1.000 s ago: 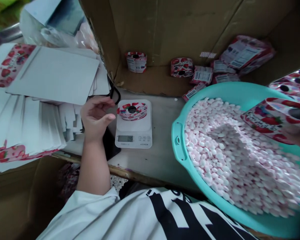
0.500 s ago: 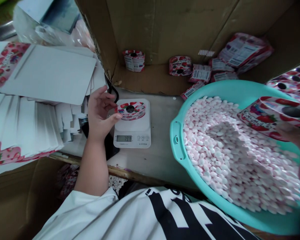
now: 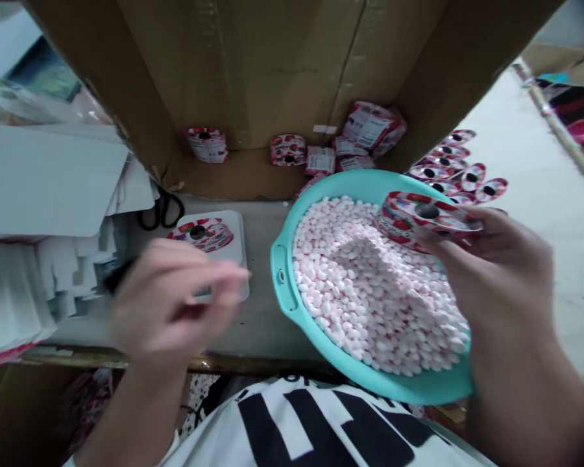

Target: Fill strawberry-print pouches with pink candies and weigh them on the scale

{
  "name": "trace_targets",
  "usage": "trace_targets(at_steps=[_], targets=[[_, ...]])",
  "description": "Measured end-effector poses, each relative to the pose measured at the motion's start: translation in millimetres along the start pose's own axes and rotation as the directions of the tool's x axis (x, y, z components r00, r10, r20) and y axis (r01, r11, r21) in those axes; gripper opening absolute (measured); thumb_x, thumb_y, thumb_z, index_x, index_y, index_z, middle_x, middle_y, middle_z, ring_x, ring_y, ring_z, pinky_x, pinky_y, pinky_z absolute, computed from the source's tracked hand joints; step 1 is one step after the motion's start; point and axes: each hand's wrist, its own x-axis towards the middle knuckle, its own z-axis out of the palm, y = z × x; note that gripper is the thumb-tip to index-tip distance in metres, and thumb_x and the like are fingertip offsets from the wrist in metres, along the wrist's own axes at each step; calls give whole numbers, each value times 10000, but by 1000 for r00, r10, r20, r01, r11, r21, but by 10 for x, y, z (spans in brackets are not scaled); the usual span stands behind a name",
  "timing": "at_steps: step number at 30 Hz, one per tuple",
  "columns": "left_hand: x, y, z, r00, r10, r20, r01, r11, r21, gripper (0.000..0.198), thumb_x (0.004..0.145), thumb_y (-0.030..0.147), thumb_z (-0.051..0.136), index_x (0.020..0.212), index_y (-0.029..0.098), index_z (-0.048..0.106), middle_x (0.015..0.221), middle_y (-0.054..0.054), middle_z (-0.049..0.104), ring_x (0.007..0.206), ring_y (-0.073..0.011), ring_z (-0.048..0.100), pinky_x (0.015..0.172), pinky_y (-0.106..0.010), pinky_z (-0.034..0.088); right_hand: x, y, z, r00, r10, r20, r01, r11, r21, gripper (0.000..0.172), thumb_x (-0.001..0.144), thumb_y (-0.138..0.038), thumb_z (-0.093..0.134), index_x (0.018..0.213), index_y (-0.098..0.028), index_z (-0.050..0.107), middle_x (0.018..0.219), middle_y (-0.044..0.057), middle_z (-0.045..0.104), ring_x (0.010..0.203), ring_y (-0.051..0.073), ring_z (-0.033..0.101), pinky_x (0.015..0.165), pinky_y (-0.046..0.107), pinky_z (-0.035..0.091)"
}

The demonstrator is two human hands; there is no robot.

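My right hand (image 3: 501, 272) grips a strawberry-printed box (image 3: 403, 220) with a round hole in its top, held over the teal basin (image 3: 277, 272). Pink-white oval candies (image 3: 340, 311) are heaped in that basin. My left hand (image 3: 175, 298), blurred, is closed with thumb and forefinger pinched together; what sits between them, if anything, is too small to make out. It passes in front of the white kitchen scale (image 3: 238, 240) and hides its display. On the scale rests another strawberry-printed box (image 3: 214, 235), its round hole facing up.
Behind the basin stands a large cardboard carton (image 3: 272, 78) with several packed boxes (image 3: 370, 126) inside. More printed boxes (image 3: 438, 172) cluster to the basin's right. White card sheets (image 3: 43, 181) are stacked at left, near black scissors (image 3: 163, 209).
My left hand has left the box on the scale, moved towards me and closed from a spread pose. The view has turned right, bringing my right hand with its box fully into sight.
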Motion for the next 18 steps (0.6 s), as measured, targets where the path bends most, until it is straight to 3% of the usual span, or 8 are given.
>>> trace_targets(at_steps=[5,9,12,18], targets=[[458,654,236,973,95,209,-129,979,155,211,890,358,644,1046,218,670,983,-87,693,1040,-255,618,928,-391,503,-62,-59,-44,995,-88,47,88,996,4,353,676,-264,848,1007,-242,730,929,38,712,813,225,669,727,398,547],[597,1070,307,920,71,385,-216,912,348,89,907,224,598,875,197,676,866,-79,688,885,-257,612,812,-391,496,-104,-124,-96,978,-175,110,186,977,-102,307,750,-294,796,1031,-222,698,964,49,703,872,235,663,765,392,552],[593,1170,328,908,31,417,-219,885,411,160,897,140,559,784,192,659,807,-77,664,785,-244,592,704,-366,470,-133,-180,-113,950,-253,183,281,948,-147,258,807,-332,749,1031,-230,671,957,37,693,863,225,655,773,383,549],[651,1206,310,894,-56,444,-132,915,382,186,861,63,520,737,179,596,835,-49,616,750,-198,599,640,-327,443,-173,-203,-114,926,-279,253,303,951,-64,268,828,-314,746,1070,-253,648,1013,29,690,939,230,660,817,382,569]])
